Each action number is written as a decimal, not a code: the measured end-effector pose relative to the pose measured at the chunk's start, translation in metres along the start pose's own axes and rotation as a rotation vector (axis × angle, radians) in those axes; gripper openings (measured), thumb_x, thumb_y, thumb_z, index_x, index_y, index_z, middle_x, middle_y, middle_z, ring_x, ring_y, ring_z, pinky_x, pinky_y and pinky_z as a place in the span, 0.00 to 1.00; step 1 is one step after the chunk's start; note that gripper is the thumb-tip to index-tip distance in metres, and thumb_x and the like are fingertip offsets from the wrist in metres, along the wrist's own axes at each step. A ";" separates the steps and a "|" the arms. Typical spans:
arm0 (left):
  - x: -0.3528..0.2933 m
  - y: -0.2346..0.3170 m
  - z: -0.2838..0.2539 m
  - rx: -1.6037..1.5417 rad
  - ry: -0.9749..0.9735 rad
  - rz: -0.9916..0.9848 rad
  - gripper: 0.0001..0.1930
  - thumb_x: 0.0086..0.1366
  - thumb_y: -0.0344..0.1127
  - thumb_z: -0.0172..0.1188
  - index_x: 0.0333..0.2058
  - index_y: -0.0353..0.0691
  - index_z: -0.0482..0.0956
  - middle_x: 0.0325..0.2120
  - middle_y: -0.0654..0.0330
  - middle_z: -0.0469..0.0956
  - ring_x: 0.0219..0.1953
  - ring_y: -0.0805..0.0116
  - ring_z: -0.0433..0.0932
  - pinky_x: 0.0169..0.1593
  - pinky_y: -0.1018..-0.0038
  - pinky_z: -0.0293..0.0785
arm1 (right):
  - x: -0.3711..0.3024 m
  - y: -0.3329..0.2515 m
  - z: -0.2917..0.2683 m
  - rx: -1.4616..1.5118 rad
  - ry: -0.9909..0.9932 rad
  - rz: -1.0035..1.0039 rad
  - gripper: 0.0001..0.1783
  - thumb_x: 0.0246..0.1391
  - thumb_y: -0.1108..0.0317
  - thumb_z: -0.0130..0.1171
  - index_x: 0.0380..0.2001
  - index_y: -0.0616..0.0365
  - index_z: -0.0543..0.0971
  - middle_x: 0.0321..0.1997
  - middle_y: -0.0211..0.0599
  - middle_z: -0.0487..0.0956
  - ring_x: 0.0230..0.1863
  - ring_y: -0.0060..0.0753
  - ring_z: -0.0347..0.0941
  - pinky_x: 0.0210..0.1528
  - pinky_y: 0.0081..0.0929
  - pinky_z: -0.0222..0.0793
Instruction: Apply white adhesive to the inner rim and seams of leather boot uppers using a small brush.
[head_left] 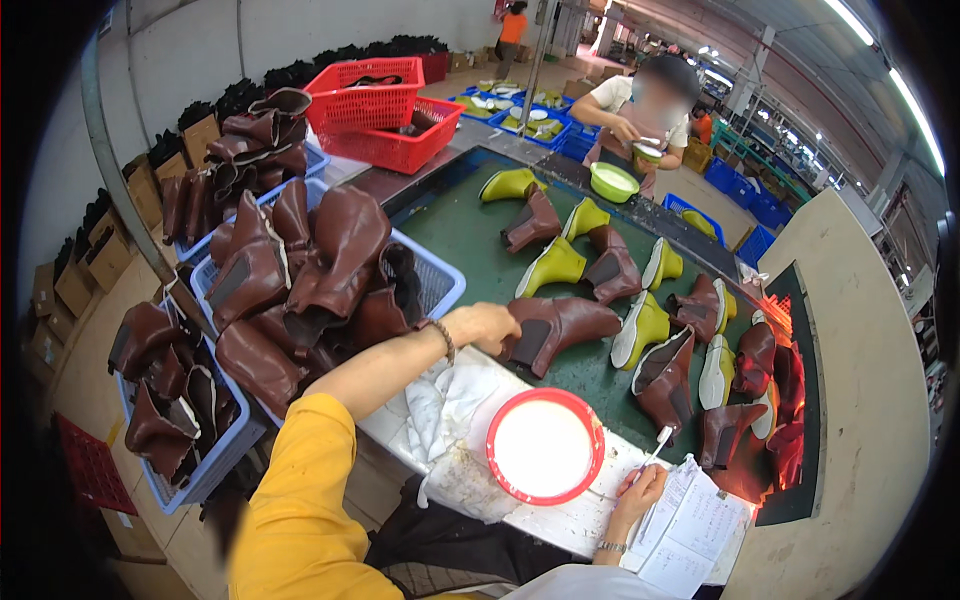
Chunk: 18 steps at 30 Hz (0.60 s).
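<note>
The green conveyor belt (480, 235) carries roughly 9 brown boot uppers and 7 yellow-green shoe lasts; the far end blurs, so both counts are approximate. 3 blue plastic baskets (445, 285) of brown uppers stand at left. The brown leather ankle-boot upper (560, 328) lies on the belt, long axis left-right, directly beyond the left hand (485, 325), which grasps its heel end. 1 red-rimmed glue bowl (545, 445) sits between both hands. The right hand (640, 490) pinches 1 white brush (658, 445).
</note>
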<state>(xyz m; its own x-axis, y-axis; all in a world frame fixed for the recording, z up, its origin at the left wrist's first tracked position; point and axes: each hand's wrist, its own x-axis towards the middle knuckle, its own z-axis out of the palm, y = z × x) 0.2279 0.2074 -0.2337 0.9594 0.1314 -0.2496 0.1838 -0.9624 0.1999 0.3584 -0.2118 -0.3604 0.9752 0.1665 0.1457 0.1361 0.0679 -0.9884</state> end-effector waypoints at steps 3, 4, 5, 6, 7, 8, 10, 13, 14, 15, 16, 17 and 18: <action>0.006 -0.009 0.006 0.018 0.198 0.051 0.22 0.53 0.33 0.62 0.49 0.47 0.83 0.40 0.49 0.84 0.45 0.46 0.83 0.48 0.54 0.79 | 0.005 0.003 0.005 -0.056 -0.010 -0.009 0.14 0.74 0.57 0.43 0.35 0.52 0.68 0.17 0.22 0.64 0.11 0.12 0.55 0.11 0.15 0.50; 0.007 -0.008 0.005 -0.009 0.328 0.109 0.20 0.54 0.31 0.61 0.47 0.47 0.84 0.38 0.48 0.84 0.43 0.46 0.83 0.46 0.53 0.79 | 0.006 0.003 0.007 -0.042 0.018 0.010 0.14 0.74 0.57 0.42 0.35 0.52 0.68 0.17 0.22 0.63 0.11 0.12 0.55 0.11 0.16 0.50; 0.006 -0.001 -0.003 -0.015 0.382 0.140 0.17 0.57 0.29 0.59 0.46 0.47 0.84 0.38 0.50 0.84 0.44 0.47 0.82 0.46 0.53 0.78 | 0.007 0.003 0.008 -0.042 0.016 0.010 0.15 0.75 0.55 0.41 0.34 0.51 0.67 0.17 0.22 0.62 0.11 0.13 0.54 0.10 0.16 0.50; 0.003 -0.001 -0.004 -0.054 0.477 0.179 0.16 0.59 0.29 0.58 0.45 0.49 0.84 0.39 0.53 0.85 0.45 0.48 0.82 0.46 0.54 0.77 | 0.007 0.003 0.009 -0.056 -0.039 0.028 0.15 0.75 0.55 0.41 0.34 0.51 0.67 0.17 0.22 0.62 0.11 0.13 0.54 0.10 0.16 0.50; 0.005 0.002 -0.005 -0.110 0.564 0.233 0.14 0.60 0.30 0.58 0.45 0.49 0.85 0.40 0.56 0.85 0.45 0.52 0.82 0.47 0.56 0.77 | 0.009 0.005 0.010 -0.064 0.008 0.008 0.15 0.74 0.56 0.41 0.34 0.51 0.67 0.18 0.23 0.63 0.11 0.13 0.54 0.10 0.16 0.49; 0.003 -0.007 0.002 -0.155 0.638 0.258 0.13 0.60 0.31 0.59 0.42 0.49 0.86 0.40 0.60 0.85 0.44 0.55 0.83 0.47 0.58 0.77 | 0.009 0.008 0.018 -0.065 0.014 -0.005 0.14 0.74 0.57 0.42 0.34 0.51 0.66 0.18 0.23 0.63 0.11 0.14 0.54 0.09 0.17 0.49; 0.000 0.017 -0.016 -0.070 0.711 0.252 0.10 0.60 0.33 0.60 0.39 0.51 0.87 0.38 0.64 0.85 0.41 0.57 0.84 0.42 0.60 0.79 | 0.016 0.016 0.013 -0.125 -0.027 0.016 0.15 0.74 0.57 0.42 0.33 0.52 0.66 0.19 0.24 0.63 0.11 0.14 0.53 0.09 0.17 0.48; -0.026 0.092 -0.059 -0.192 1.019 0.493 0.09 0.59 0.34 0.62 0.38 0.52 0.86 0.28 0.63 0.79 0.33 0.57 0.81 0.34 0.62 0.76 | 0.022 0.019 -0.001 -0.095 0.080 0.023 0.16 0.75 0.56 0.41 0.32 0.52 0.66 0.18 0.25 0.63 0.12 0.15 0.52 0.09 0.17 0.48; -0.063 0.111 -0.065 -0.215 1.082 0.505 0.09 0.58 0.32 0.62 0.37 0.53 0.85 0.26 0.65 0.78 0.32 0.59 0.81 0.33 0.63 0.76 | 0.014 0.007 0.007 -0.083 0.050 0.032 0.17 0.75 0.55 0.42 0.32 0.52 0.65 0.18 0.25 0.62 0.12 0.15 0.52 0.09 0.16 0.47; -0.094 0.125 -0.072 -0.105 1.144 0.524 0.10 0.57 0.32 0.64 0.37 0.55 0.86 0.28 0.68 0.79 0.31 0.62 0.80 0.33 0.65 0.76 | 0.007 -0.004 0.009 -0.070 0.054 0.033 0.17 0.75 0.55 0.42 0.31 0.52 0.65 0.18 0.24 0.62 0.12 0.15 0.51 0.09 0.16 0.47; -0.132 0.133 -0.077 -0.041 1.218 0.496 0.12 0.56 0.32 0.64 0.38 0.56 0.86 0.31 0.69 0.81 0.32 0.64 0.81 0.34 0.67 0.77 | 0.003 -0.008 0.011 -0.067 0.031 0.039 0.17 0.75 0.55 0.42 0.31 0.52 0.65 0.18 0.24 0.62 0.12 0.15 0.51 0.09 0.16 0.47; -0.170 0.136 -0.076 0.021 1.289 0.481 0.13 0.55 0.31 0.65 0.40 0.56 0.86 0.33 0.70 0.82 0.32 0.65 0.81 0.35 0.68 0.78 | 0.000 -0.011 0.012 -0.079 0.017 0.036 0.18 0.75 0.54 0.42 0.31 0.52 0.65 0.18 0.24 0.61 0.12 0.15 0.51 0.09 0.16 0.47; -0.214 0.131 -0.071 0.112 1.328 0.351 0.15 0.54 0.31 0.66 0.41 0.55 0.87 0.37 0.70 0.84 0.33 0.67 0.82 0.36 0.69 0.79 | -0.003 -0.010 0.015 -0.089 -0.009 0.038 0.18 0.75 0.54 0.42 0.31 0.52 0.64 0.17 0.24 0.61 0.11 0.15 0.51 0.09 0.15 0.46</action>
<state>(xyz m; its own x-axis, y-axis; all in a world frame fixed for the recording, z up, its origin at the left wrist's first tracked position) 0.0624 0.0698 -0.0864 0.4454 -0.0550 0.8937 -0.0659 -0.9974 -0.0285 0.3511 -0.1980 -0.3500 0.9784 0.1762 0.1083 0.1146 -0.0261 -0.9931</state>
